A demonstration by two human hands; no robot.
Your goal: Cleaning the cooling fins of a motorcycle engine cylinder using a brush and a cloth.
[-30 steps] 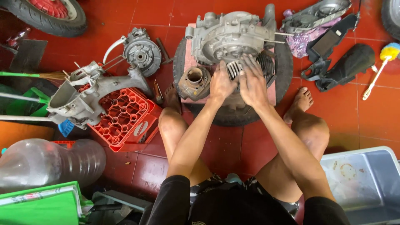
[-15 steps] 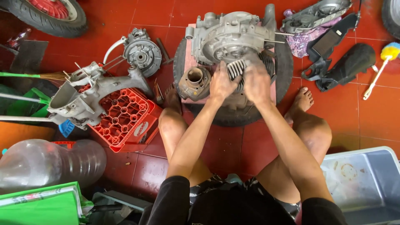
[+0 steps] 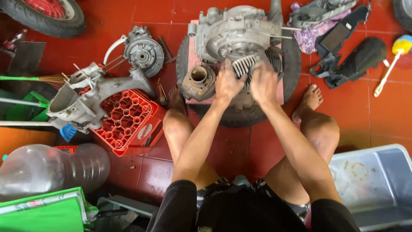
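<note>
Two bare hands are laid on a finned engine cylinder (image 3: 253, 68) that lies on a grey engine case (image 3: 234, 34), itself rested on a black tyre (image 3: 240, 114) flat on the red tiled floor (image 3: 373, 116). The left hand (image 3: 228, 83) is spread over the near left part of the fins, fingers (image 3: 226, 66) extended and pressed flat, not clenched. The right hand (image 3: 264, 83) is blurred; it is placed on the right part of the fins, and whether anything is pinched in it cannot be told. The cylinder's long axis is seen to run left to right across the view, the fins standing as near-upright slats; which end is the open one cannot be told. A separate round cylinder piece (image 3: 198, 81) is set just beside the left hand, its bore turned up towards the camera.

To the left, a second grey casing (image 3: 81, 101) is propped on a red plastic crate (image 3: 128, 124). A clear plastic bottle (image 3: 51, 169) is seen at lower left, and a grey plastic tub (image 3: 377, 184) at lower right.
</note>
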